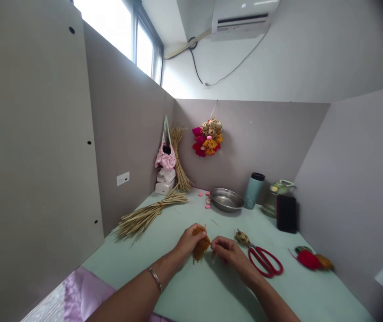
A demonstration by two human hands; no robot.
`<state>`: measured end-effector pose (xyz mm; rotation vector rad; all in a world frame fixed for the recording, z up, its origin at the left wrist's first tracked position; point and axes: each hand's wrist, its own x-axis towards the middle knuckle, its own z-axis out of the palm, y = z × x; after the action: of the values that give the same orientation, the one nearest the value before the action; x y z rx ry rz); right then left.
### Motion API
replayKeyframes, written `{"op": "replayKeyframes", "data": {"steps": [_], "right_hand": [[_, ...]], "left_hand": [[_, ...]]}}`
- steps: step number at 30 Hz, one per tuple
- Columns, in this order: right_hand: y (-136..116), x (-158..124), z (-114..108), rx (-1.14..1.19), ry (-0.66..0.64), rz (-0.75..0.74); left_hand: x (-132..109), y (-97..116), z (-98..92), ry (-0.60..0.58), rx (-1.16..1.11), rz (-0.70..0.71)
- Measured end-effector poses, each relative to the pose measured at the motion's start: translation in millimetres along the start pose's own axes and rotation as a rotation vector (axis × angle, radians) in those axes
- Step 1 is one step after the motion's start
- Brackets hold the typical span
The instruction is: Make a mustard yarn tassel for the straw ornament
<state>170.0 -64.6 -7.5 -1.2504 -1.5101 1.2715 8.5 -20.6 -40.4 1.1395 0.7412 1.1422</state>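
Observation:
In the head view, my left hand [191,239] is closed around a mustard-brown yarn tassel [200,251], its loose strands hanging below my fingers. Just right of it, my right hand [228,251] pinches at the tassel's tied end, with thumb and forefinger together. What lies between those fingertips is too small to make out. Beyond the right hand, red-handled scissors [265,261] rest on the table, and a small woven straw ball [242,238] lies by their blades.
A bundle of dry straw [147,217] lies at the left. Along the back stand a metal bowl [227,200], a blue tumbler [254,191], a glass jug [271,201] and a dark phone [286,213]. Red and mustard tassels [312,260] lie at the right. Pink pieces [208,206] sit beside the bowl.

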Motion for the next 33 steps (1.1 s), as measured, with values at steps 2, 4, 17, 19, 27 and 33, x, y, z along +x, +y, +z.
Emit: {"op": "replayKeyframes", "data": {"steps": [2,4,17,19,27,33], "right_hand": [[-0.7,-0.7,-1.6,0.037,0.015,0.016],[-1.1,-1.6,-3.5,0.087,0.027,0.031],[-8.9,-4.6,-3.1,0.246,0.055,0.034],[-8.9,-5.0,-3.3,0.257,0.057,0.022],[1.1,-0.7,-5.7,0.343,0.057,0.04],[7.2,0.9,-5.1,0.402,0.026,0.076]], "left_hand": [[2.9,0.4,-4.7,0.02,-0.007,0.001],[6.1,2.7,-10.3,0.045,-0.014,-0.007],[-6.9,25.1,-4.6,-0.26,-0.11,-0.148],[-5.2,23.9,-6.3,-0.259,-0.119,-0.14],[-1.3,19.0,-9.4,-0.231,-0.198,-0.094],[-1.8,18.5,-7.3,-0.223,-0.249,-0.082]]}}
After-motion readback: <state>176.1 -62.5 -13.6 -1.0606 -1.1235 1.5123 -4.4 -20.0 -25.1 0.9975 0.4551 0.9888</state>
